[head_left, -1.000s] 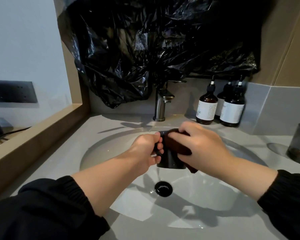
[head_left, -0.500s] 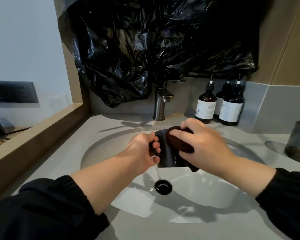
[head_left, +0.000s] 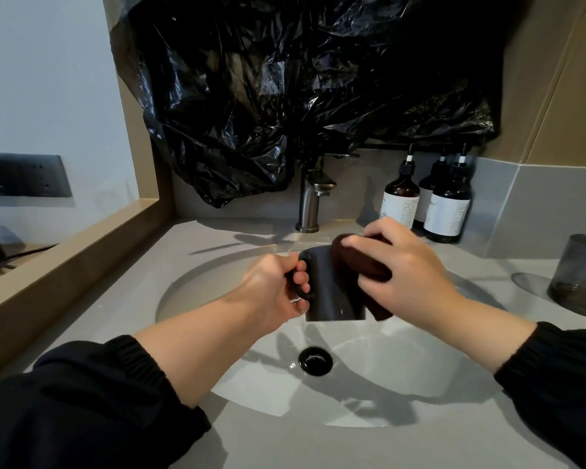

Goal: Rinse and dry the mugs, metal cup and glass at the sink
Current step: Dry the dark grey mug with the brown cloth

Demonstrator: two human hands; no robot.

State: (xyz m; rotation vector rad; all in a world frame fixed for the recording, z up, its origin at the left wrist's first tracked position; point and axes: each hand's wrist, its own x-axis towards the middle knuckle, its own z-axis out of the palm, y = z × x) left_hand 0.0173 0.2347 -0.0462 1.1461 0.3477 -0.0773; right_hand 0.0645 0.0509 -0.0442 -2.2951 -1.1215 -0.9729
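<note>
Nearest the camera, both forearms reached forward out of black sleeves [head_left: 81,401] over the sink [head_left: 190,289]. The left hand [head_left: 278,289] gripped the black mug [head_left: 332,292] with its fingers curled round the handle and its wrist turned inward. The mug hung above the drain [head_left: 316,361], clear of the basin. The right hand [head_left: 399,269], knuckles up and fingers bent, clutched a dark brown cloth [head_left: 362,262] and pressed it against the mug's upper right side; one corner dangled beside the mug's wall. A smoky glass [head_left: 582,275] stood on the counter well to the right. Farther back rose the faucet [head_left: 310,204], with brown pump bottles [head_left: 401,204] near its right and a crumpled black plastic bag [head_left: 284,96] above.
</note>
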